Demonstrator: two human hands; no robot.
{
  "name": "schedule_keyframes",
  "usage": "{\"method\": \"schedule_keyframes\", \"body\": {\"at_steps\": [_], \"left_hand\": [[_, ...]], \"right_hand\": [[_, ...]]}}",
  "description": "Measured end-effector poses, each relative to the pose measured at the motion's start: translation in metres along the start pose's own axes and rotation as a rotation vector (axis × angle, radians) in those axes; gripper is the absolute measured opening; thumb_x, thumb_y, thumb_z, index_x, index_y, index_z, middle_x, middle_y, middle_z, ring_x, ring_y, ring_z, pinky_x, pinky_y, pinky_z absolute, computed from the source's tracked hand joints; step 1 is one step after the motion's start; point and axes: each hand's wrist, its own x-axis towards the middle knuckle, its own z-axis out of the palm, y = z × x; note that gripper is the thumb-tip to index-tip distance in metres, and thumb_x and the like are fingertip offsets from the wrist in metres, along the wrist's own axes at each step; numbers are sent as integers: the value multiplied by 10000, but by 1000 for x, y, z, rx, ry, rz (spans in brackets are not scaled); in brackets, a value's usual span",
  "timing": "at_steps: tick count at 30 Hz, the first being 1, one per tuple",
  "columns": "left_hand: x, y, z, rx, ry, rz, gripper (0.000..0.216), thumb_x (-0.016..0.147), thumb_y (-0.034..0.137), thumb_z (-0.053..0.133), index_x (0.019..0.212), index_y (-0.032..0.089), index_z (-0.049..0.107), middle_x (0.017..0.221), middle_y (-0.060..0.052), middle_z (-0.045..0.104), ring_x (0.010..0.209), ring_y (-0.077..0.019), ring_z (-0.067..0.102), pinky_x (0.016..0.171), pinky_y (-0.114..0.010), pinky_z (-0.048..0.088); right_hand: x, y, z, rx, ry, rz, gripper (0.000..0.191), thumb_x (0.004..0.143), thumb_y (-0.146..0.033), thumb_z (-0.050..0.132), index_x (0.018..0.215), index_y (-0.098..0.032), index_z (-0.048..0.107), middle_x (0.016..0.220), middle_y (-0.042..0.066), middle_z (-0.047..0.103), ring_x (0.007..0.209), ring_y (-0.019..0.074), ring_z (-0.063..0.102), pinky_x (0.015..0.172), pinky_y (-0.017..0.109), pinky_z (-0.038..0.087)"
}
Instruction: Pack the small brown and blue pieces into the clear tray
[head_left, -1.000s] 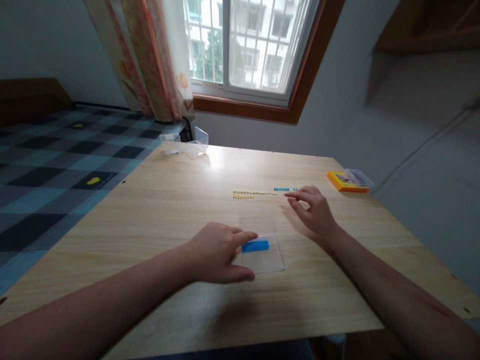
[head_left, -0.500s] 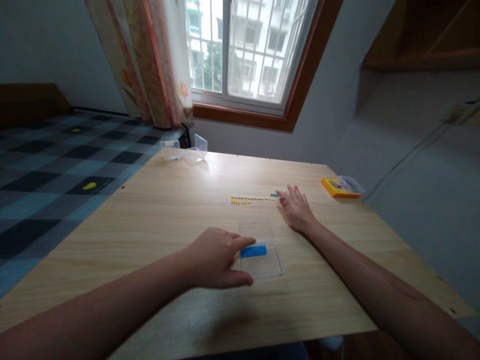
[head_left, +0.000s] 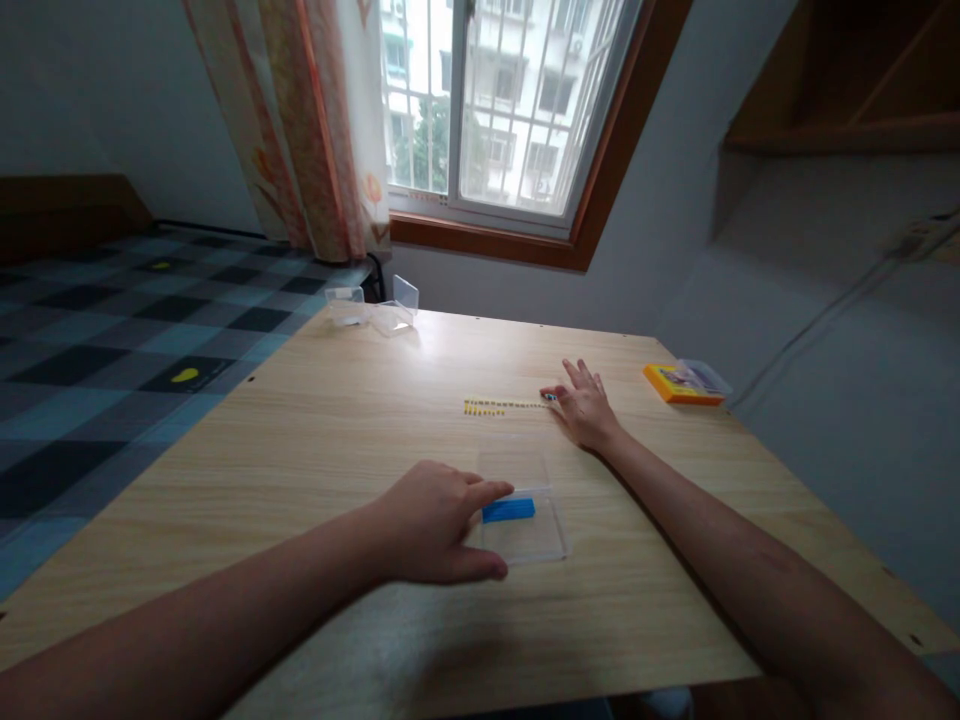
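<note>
My left hand (head_left: 446, 520) lies at the left side of an opened clear plastic box (head_left: 551, 540), thumb and index finger spread apart. The index fingertip touches the box near its hinge side; the other fingers are partly hidden. Inside the box is a bundle of blue strips (head_left: 510, 510). Farther out, my right hand (head_left: 585, 408) has its thumb and index finger closed around small blue pieces (head_left: 550, 397), mostly covered by the fingers. Its other fingers are raised and spread. Left of it, small yellow pieces (head_left: 484, 407) lie in rows on the table.
On the wooden table (head_left: 360, 420), more clear plastic boxes (head_left: 394, 315) stand at the far left corner. An orange-yellow box (head_left: 682, 385) with a clear case on it lies near the right edge. A bed with a checked cover (head_left: 135, 340) adjoins the left side.
My right hand has shifted slightly left, and its thumb and index finger have closed over the blue pieces. My left hand stays at the clear box. The view has tilted a little.
</note>
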Motion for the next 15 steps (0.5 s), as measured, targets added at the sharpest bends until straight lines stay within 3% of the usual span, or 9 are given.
{"method": "schedule_keyframes", "body": {"at_steps": [6, 10, 15], "left_hand": [[0, 0, 0, -20, -11, -10, 785, 819, 660, 733, 1417, 166, 610, 1019, -104, 789, 816, -297, 760, 710, -375, 552], [0, -1, 1, -22, -14, -11, 790, 823, 665, 726, 1427, 172, 601, 1027, -104, 788, 828, -292, 758, 713, -366, 550], [0, -1, 1, -12, -23, -22, 779, 825, 652, 728, 1428, 176, 600, 972, -87, 788, 786, -275, 748, 691, -352, 541]], "right_hand": [[7, 19, 7, 78, 97, 202, 680, 1080, -549, 201, 1160, -253, 808, 1614, 119, 465, 1570, 358, 226, 1235, 661, 145], [8, 37, -2, 104, 166, 312, 760, 1071, -571, 146, 1079, -213, 816, 1541, 144, 540, 1545, 363, 263, 1227, 662, 154], [2, 52, -25, 114, 178, 346, 844, 1068, -564, 75, 841, -184, 793, 1222, 166, 732, 1350, 309, 515, 1195, 472, 318]]}}
